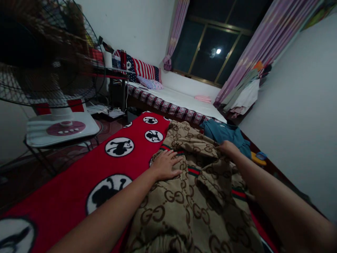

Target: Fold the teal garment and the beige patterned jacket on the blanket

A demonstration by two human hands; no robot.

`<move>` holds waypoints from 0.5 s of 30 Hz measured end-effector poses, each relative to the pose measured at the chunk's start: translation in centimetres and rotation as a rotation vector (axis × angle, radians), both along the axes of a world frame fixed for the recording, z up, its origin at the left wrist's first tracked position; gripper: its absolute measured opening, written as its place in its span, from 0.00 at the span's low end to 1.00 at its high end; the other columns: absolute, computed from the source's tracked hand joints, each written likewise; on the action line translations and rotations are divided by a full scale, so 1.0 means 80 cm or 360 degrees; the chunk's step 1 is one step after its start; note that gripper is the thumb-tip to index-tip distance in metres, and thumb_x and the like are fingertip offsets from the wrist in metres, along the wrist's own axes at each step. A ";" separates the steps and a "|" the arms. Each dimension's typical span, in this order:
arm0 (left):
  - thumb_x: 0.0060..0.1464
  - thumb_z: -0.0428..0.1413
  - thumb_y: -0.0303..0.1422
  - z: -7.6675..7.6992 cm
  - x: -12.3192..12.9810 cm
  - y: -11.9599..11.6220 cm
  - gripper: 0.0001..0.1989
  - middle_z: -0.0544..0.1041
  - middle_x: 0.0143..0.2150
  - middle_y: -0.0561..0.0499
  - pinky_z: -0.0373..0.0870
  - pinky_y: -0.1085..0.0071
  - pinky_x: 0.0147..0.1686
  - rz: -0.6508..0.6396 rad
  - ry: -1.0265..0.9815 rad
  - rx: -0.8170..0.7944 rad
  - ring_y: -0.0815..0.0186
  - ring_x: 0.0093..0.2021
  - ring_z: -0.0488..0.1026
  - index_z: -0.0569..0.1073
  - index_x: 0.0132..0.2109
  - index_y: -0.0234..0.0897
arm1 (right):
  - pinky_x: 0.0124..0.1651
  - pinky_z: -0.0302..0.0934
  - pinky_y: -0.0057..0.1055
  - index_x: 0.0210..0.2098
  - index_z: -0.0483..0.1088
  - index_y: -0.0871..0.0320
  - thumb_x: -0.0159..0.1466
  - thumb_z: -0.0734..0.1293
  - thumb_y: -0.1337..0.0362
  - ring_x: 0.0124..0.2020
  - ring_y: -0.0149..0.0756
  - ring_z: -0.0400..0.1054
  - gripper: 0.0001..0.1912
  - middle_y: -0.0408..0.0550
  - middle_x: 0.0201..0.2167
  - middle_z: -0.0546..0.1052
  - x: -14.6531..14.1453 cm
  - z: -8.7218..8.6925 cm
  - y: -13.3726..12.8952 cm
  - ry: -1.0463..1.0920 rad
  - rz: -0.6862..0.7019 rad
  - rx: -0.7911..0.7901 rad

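Observation:
A tan garment [176,200] with a brown letter pattern and green-red stripes lies on a red blanket [79,172] with black-and-white round prints. My left hand [165,165] rests flat on the garment's left side, fingers spread. Farther right, my right hand [228,149] has its fingers closed on the garment's upper right part, where the cloth is bunched and folded. Just behind my right hand lies a teal garment [226,133].
A fan [63,123] stands at the left, close to the view. Behind are a bed [181,96] and a table with items [118,73]. Clothes [244,95] hang by the right wall. A yellow object [258,160] sits at the right edge.

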State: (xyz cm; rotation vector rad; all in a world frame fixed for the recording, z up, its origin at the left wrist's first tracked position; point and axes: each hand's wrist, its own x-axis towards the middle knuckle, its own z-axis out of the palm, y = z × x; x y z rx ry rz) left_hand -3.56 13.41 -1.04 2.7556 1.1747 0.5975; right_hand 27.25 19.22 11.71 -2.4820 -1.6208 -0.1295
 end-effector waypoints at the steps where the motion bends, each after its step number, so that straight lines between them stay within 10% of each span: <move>1: 0.56 0.47 0.55 0.000 0.000 -0.001 0.32 0.62 0.65 0.47 0.49 0.54 0.64 0.0004 -0.0014 0.0003 0.54 0.66 0.56 0.62 0.64 0.48 | 0.37 0.63 0.39 0.32 0.77 0.64 0.53 0.68 0.66 0.38 0.53 0.73 0.09 0.62 0.33 0.77 -0.003 -0.003 0.001 -0.0048 -0.0024 -0.0019; 10: 0.55 0.50 0.53 -0.002 0.002 -0.007 0.31 0.65 0.63 0.44 0.50 0.52 0.63 0.0018 -0.0133 0.0080 0.51 0.64 0.58 0.67 0.61 0.45 | 0.48 0.61 0.32 0.43 0.73 0.60 0.57 0.59 0.74 0.44 0.40 0.69 0.18 0.54 0.46 0.73 -0.151 -0.026 0.092 -0.0040 0.0940 0.0589; 15: 0.55 0.49 0.56 0.002 0.003 -0.009 0.33 0.65 0.63 0.43 0.49 0.51 0.63 -0.0021 -0.0209 0.0053 0.51 0.63 0.59 0.65 0.62 0.45 | 0.57 0.56 0.35 0.59 0.60 0.64 0.58 0.65 0.65 0.57 0.44 0.62 0.30 0.58 0.57 0.68 -0.211 -0.043 0.146 0.0215 0.0902 0.0477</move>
